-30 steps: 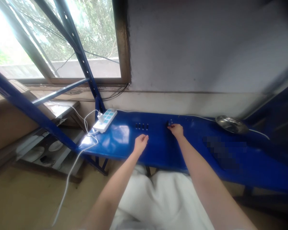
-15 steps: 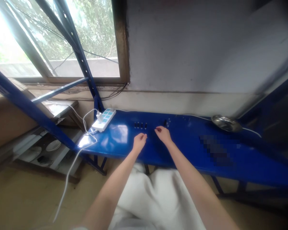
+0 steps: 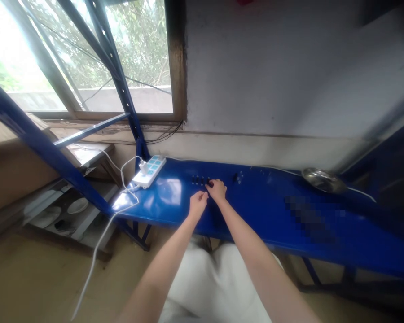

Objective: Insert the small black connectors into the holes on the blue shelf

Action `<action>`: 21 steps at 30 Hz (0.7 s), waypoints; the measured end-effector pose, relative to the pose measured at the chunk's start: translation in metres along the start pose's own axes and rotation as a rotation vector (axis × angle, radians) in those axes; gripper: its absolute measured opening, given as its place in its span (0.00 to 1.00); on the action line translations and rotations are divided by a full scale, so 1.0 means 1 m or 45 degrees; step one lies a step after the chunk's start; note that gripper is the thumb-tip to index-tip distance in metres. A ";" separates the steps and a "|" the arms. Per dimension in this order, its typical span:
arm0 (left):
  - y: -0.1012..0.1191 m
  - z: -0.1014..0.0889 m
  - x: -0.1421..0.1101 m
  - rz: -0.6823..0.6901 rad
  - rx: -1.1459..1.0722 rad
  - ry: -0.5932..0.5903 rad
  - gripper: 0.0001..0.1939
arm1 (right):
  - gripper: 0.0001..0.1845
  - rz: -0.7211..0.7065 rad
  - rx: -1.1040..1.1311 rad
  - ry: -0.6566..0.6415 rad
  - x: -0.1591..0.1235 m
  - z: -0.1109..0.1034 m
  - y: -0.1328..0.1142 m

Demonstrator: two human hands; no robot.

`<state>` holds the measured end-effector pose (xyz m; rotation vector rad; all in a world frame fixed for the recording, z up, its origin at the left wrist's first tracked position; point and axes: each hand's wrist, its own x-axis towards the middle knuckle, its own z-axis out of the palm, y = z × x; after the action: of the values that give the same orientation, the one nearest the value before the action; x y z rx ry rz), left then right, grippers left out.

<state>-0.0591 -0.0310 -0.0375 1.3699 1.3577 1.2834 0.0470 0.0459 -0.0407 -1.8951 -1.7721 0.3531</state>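
Observation:
A short row of small dark pieces with pale ends (image 3: 197, 180) lies on the blue table (image 3: 256, 206). My right hand (image 3: 218, 190) is at the right end of this row, fingers pinched together and partly covering the last piece. Something dark shows at its fingertips, too small to name. Just nearer to me, my left hand (image 3: 198, 205) is closed in a pinch below the row; whatever it may hold is hidden. Farther right on the table sits another small dark piece (image 3: 235, 177), with tiny clear bits (image 3: 241, 176) beside it.
A white power strip (image 3: 150, 171) with a plug and cable stands at the table's left end. To the right are a shiny metal bowl (image 3: 323, 180) and a blurred-out dark patch (image 3: 309, 220). A blue metal frame (image 3: 123, 89) rises at the left, before the window.
My right hand has moved left, from open table near the loose bits to the right end of the row. My left hand stays just below the row. The camera view has shifted slightly.

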 end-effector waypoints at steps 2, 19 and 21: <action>0.000 0.000 0.001 0.008 0.008 -0.006 0.16 | 0.14 0.010 0.007 0.012 0.000 0.001 -0.001; 0.047 0.002 -0.010 0.559 0.437 -0.115 0.18 | 0.10 -0.181 0.251 -0.195 -0.076 -0.065 0.003; 0.062 0.000 -0.009 0.618 0.490 -0.187 0.14 | 0.12 -0.223 0.324 -0.188 -0.083 -0.082 0.000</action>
<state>-0.0477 -0.0460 0.0222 2.1154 1.2544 1.2236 0.0806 -0.0513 0.0145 -1.5598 -1.8722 0.6346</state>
